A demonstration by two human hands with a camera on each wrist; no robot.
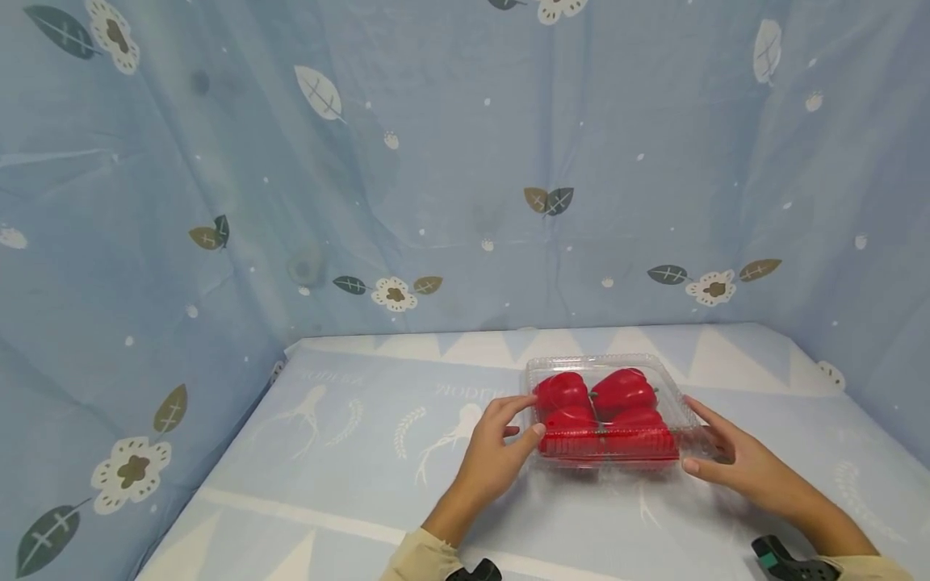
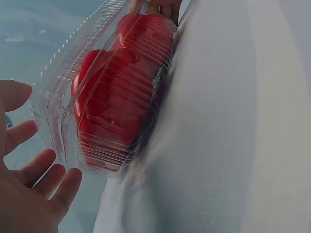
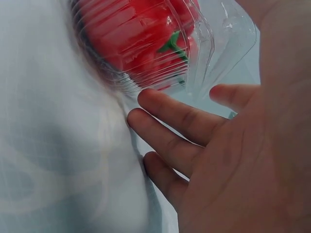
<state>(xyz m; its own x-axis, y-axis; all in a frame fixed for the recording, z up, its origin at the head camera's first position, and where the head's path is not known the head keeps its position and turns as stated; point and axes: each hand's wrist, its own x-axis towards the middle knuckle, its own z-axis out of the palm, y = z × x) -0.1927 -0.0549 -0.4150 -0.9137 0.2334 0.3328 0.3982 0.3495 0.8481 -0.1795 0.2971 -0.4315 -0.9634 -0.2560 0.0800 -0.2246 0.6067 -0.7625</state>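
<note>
Box [image 1: 609, 410] of red peppers [image 1: 601, 407] is sitting closed toward the desk's [image 1: 363, 468] right side, flanked by both hands. Left hand [image 1: 497, 452] and right hand [image 1: 734, 456] are touching its ends with relaxed, spread fingers, steadying it, not gripping.

Table cloth [image 1: 349, 452] at lower left and centre of the head view is bare, free passage. Clear plastic box [image 1: 610, 367] of red peppers [image 1: 625, 391] blocks centre-right, flanked by left hand [image 1: 494, 456] and right hand [image 1: 741, 460]. Fabric walls [image 1: 465, 161] close off the left, back and right.
</note>
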